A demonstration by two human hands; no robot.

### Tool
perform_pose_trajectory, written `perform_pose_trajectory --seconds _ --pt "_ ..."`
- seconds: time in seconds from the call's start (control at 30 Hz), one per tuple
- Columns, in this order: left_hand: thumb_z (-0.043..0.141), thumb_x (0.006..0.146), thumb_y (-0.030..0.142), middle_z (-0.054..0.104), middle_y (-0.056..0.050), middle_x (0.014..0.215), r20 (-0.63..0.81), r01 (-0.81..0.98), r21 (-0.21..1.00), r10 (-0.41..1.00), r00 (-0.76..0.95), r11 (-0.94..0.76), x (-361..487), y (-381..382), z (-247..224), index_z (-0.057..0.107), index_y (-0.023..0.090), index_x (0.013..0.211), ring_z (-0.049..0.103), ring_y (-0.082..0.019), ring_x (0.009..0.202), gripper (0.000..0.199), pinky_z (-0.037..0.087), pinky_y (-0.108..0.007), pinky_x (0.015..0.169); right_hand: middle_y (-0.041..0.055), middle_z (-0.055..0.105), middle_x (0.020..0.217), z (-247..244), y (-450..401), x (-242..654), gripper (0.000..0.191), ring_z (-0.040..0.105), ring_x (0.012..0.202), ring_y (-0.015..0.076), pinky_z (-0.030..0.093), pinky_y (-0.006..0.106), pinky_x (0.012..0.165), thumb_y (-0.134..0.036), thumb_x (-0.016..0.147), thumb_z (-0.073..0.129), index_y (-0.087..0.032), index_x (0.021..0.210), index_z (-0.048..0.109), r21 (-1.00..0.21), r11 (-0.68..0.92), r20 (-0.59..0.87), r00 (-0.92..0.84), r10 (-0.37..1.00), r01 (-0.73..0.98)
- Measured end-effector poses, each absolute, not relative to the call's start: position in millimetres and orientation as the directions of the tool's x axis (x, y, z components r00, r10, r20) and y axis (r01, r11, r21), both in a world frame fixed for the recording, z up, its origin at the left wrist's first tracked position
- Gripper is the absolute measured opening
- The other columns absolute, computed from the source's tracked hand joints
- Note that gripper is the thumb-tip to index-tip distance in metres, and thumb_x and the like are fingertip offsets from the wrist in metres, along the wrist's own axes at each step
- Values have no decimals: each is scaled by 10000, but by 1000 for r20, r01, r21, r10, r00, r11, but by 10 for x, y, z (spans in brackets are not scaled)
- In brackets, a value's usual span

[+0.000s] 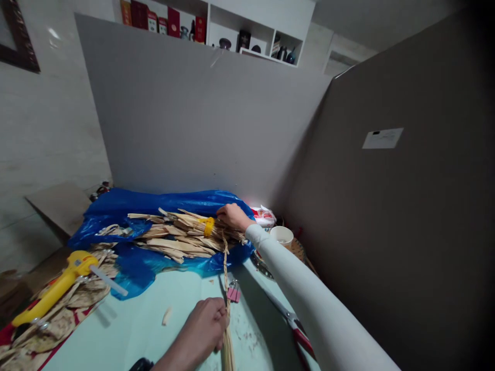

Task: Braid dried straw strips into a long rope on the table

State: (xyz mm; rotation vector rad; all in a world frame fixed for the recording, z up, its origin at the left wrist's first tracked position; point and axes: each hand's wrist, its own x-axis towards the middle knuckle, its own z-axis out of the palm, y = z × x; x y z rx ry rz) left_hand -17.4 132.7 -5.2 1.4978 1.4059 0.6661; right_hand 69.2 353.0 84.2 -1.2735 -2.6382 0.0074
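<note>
In the lower left of the frame, a yellow glue gun [58, 286], with a pale stick jutting from it, is seen above a stained cloth [91, 288]. To its right, blue plastic [143, 270] is spread over the back of the pale green bench [135, 330], and on it dry, straw-coloured strips [181, 247] are heaped. A small loose scrap [166, 316] is seen below them on the bench.

At bottom centre, a narrow braid [226, 263] is held by the left hand [207, 324], whose grip is clenched about its lower part; its upper end is laid against the heap, and loose strands are left below the hand. A yellow band [209, 226] is wrapped around part of the heap. Just right of the band, the strips are reached by the right hand [234, 216]; whether any are pinched in its grip cannot be told.

A pink clip [234, 294] is placed against the braid's right side. Farther right, a white cup [282, 236] is seen near the wall, and red-handled scissors [288, 315] are partly hidden by the pale sleeve [305, 288].
</note>
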Motion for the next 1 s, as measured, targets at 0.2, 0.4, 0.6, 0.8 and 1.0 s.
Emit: perform_pose_trajectory --seconds 0.2,0.4,0.6,0.8,1.0 --pt "446 741 298 454 71 389 -185 450 890 964 193 81 -181 1346 -105 383 248 568 437 -117 400 190 312 -247 501 48 724 1030 1211 3294 1055 502 662 915 132 445 203 805 -352 1059 224 -123 1151 661 -195 680 342 -601 723 707" --pt "452 733 341 472 60 405 -172 465 884 961 216 54 -194 1328 -61 399 251 567 457 -137 446 196 316 -264 537 76 694 982 840 2982 1275 211 656 856 172 518 304 784 -313 941 584 -134 990 683 -105 588 148 -572 807 802" --pt "462 728 359 482 61 396 -176 479 876 959 221 50 -200 1336 -45 378 256 549 447 -138 448 222 322 -270 558 96 598 1212 409 2898 1192 316 620 1021 220 539 415 853 -325 947 582 -165 1220 580 -6 498 132 -493 860 867" --pt "450 726 357 497 63 410 -188 468 882 954 232 59 -222 1365 -87 399 250 579 431 -132 437 189 294 -264 536 100 589 1239 393 2990 1190 301 604 1061 229 521 441 893 -318 955 568 -167 1215 586 1 510 223 -497 838 860" --pt "467 733 358 507 59 410 -185 456 888 951 246 55 -240 1365 -114 408 245 578 439 -132 444 201 300 -264 543 94 607 1197 384 3031 1281 302 622 1015 217 536 421 859 -328 950 578 -158 1199 591 -152 527 225 -490 842 836"
